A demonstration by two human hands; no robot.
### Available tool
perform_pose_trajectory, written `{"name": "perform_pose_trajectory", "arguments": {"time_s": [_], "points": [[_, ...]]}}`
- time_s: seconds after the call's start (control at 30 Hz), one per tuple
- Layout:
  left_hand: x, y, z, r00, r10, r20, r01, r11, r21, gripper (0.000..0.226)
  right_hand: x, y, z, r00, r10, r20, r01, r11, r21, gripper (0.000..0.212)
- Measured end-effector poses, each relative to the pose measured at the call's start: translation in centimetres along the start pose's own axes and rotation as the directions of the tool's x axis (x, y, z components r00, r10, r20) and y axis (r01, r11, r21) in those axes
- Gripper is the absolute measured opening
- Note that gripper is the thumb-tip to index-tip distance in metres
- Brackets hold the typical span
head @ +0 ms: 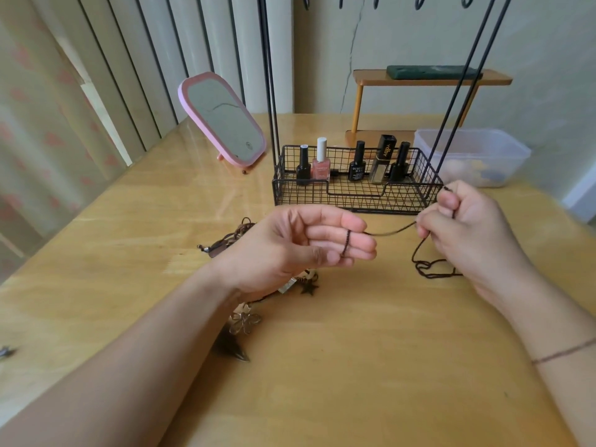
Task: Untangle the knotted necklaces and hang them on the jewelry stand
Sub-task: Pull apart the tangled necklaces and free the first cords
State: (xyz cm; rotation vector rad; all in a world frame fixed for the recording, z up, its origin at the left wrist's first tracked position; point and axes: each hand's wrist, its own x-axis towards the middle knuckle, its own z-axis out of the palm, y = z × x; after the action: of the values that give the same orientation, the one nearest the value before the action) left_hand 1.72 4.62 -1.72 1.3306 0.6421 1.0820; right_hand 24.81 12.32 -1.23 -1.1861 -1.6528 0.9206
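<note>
A thin dark cord necklace (392,232) stretches between my two hands above the wooden table (354,366). My left hand (300,250) has the cord looped round two curled fingers. My right hand (464,227) grips the other stretch in a fist, and the slack lies in a loose loop (429,269) on the table below it. More necklaces lie under my left hand and wrist: a brown cord bundle (230,238), a star pendant (309,288) and a flower pendant (246,322). The black wire jewelry stand (354,195) stands just behind my hands, its hooks (419,0) at the top edge.
Several nail polish bottles (321,159) stand in the stand's basket. A pink mirror (222,119) is at the back left, a clear plastic box (474,156) at the back right, and a small orange shelf (432,80) behind. A small metal piece (6,351) lies at the left edge.
</note>
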Motion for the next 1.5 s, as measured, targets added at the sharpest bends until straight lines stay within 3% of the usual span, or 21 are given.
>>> {"name": "perform_pose_trajectory", "arguments": {"time_s": [0.17,0.27,0.37,0.43,0.53,0.6,0.77,0.9,1.0,1.1,1.5], "points": [[0.0,0.1,0.2,0.998,-0.008,-0.064,0.011,0.999,0.048,0.040,0.6,1.6,0.1,0.999,0.033,0.033,-0.025,0.978,-0.209,0.033],[-0.1,0.2,0.5,0.996,-0.001,-0.092,0.004,0.999,0.036,0.030,0.1,1.5,0.7,0.990,-0.009,0.139,0.061,0.927,-0.370,0.035],[-0.1,0.4,0.6,0.995,-0.008,-0.103,0.014,0.998,0.060,0.020,-0.6,0.9,0.8,0.976,-0.086,0.200,0.186,0.807,-0.560,0.034],[-0.2,0.5,0.7,0.992,-0.016,-0.123,0.033,0.990,0.139,0.019,-1.0,0.5,0.8,0.955,-0.158,0.251,0.268,0.822,-0.503,0.040],[-0.2,0.4,0.9,0.985,0.015,-0.171,0.047,0.935,0.352,0.014,-1.3,-0.2,0.9,0.908,-0.272,0.318,0.327,0.935,-0.135,0.051],[-0.1,0.4,0.9,0.982,0.056,-0.182,0.039,0.878,0.477,0.014,-1.6,-0.5,1.0,0.868,-0.351,0.351,0.351,0.934,0.066,0.044],[0.0,0.3,0.9,0.981,0.106,-0.165,0.002,0.838,0.546,0.012,-2.2,-0.6,1.8,0.813,-0.364,0.455,0.282,0.929,0.239,0.033],[0.0,0.3,1.1,0.987,0.093,-0.131,-0.015,0.864,0.504,0.014,-2.6,-0.4,2.0,0.788,-0.351,0.505,0.309,0.936,0.169,0.039],[-0.1,0.2,1.2,0.988,0.074,-0.134,0.002,0.868,0.497,0.016,-2.9,-0.6,2.0,0.778,-0.370,0.509,0.367,0.924,0.110,0.027],[-0.1,0.2,1.1,0.987,0.067,-0.148,0.019,0.854,0.520,0.016,-3.2,-0.9,2.1,0.782,-0.399,0.478,0.408,0.908,0.090,0.016],[-0.1,0.1,1.0,0.979,0.012,-0.203,0.103,0.835,0.541,0.015,-3.3,-0.7,2.2,0.837,-0.422,0.347,0.453,0.892,-0.008,0.013]]}}
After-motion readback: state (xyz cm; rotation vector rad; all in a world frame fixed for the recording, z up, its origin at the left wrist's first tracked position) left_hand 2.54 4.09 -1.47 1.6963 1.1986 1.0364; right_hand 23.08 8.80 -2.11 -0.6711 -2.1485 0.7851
